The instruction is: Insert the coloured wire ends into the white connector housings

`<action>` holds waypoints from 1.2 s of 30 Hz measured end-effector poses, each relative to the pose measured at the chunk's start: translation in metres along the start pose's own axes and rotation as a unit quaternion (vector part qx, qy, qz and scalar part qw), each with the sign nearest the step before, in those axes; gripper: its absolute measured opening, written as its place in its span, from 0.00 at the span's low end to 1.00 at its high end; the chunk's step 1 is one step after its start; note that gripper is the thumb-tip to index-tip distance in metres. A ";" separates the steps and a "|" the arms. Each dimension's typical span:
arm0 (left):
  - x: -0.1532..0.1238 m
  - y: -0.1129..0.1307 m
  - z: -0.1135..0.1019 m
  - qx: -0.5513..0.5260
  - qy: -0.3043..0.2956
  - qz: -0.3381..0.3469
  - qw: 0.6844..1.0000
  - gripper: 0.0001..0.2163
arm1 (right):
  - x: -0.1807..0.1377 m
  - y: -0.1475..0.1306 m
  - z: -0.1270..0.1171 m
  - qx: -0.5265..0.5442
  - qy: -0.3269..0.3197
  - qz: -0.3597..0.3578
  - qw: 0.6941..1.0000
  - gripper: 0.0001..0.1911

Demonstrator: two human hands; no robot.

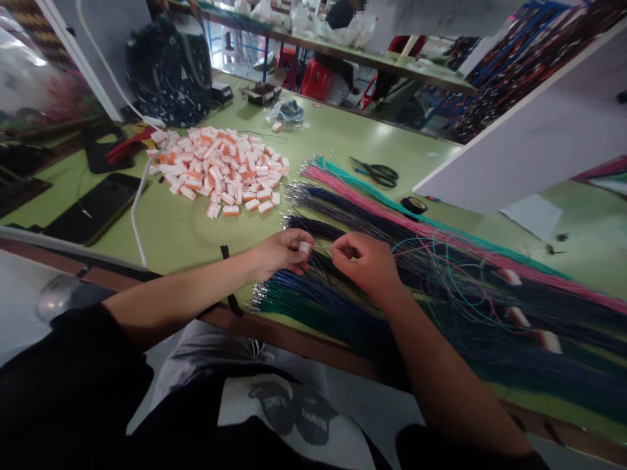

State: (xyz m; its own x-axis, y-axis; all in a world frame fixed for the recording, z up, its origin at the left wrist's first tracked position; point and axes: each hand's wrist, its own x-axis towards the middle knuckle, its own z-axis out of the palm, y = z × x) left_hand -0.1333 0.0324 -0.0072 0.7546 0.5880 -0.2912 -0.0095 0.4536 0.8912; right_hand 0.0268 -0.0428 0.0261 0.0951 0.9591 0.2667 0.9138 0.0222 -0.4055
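Observation:
My left hand is closed on a small white connector, held just above the green table. My right hand is beside it, fingers pinched on a thin wire whose end points at the connector. Both hands hover over bundles of wires laid out in rows: pink, teal, black, blue and green, with bare metal tips toward the left. A heap of white-and-orange connectors lies farther back on the table, left of the wires.
Scissors and a roll of black tape lie behind the wires. A dark backpack, a black phone and a white cable are at the left. A white panel juts in at right. Another person sits at the far bench.

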 end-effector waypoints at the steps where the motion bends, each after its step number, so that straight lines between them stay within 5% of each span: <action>1: 0.000 0.000 0.000 -0.002 -0.002 0.002 1.000 0.09 | 0.000 0.000 0.000 -0.006 0.001 0.001 1.000 0.05; 19: 0.001 -0.001 0.001 0.008 0.004 0.002 1.000 0.10 | -0.004 -0.007 0.004 -0.111 -0.003 -0.031 0.993 0.07; 30: 0.002 -0.006 0.000 -0.004 -0.014 0.038 0.999 0.08 | -0.004 -0.003 0.014 0.034 0.007 -0.018 0.999 0.06; 36: 0.002 -0.007 0.000 0.014 -0.001 0.046 0.999 0.06 | -0.007 -0.008 0.022 0.021 0.007 -0.017 1.000 0.07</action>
State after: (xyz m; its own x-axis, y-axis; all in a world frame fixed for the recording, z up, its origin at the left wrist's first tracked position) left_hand -0.1315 0.0299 -0.0141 0.7530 0.6247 -0.2068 -0.0605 0.3787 0.9235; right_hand 0.0104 -0.0439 0.0081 0.0705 0.9536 0.2926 0.8995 0.0660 -0.4319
